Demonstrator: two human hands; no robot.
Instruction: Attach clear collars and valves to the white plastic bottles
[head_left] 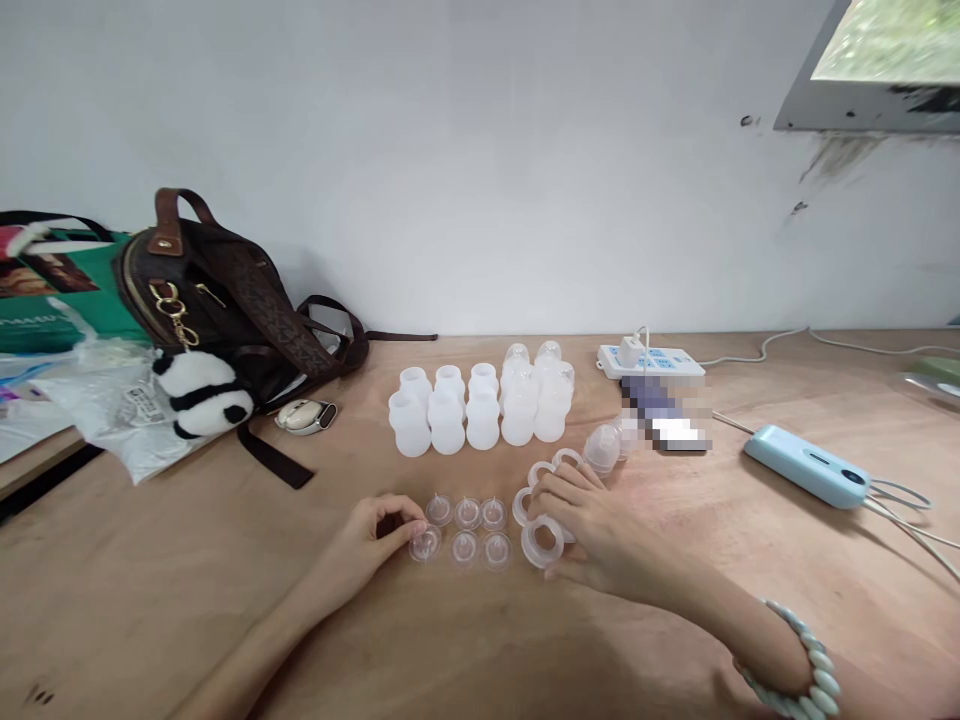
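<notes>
Beaded bracelet [823,682], beyond it clear, peaked, round-rimmed teats [464,549].

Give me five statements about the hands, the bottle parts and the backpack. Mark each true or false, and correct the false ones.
1. The left hand has its fingertips at the edge of a clear nipple. True.
2. The right hand is on the power strip. False: the right hand is at the translucent rings.
3. The bead bracelet is on the left arm. False: the bead bracelet is on the right arm.
4. The white bottles stand nearer the wall than the clear nipples. True.
5. The panda plush lies among the white bottles. False: it is beside the dark backpack.
</notes>
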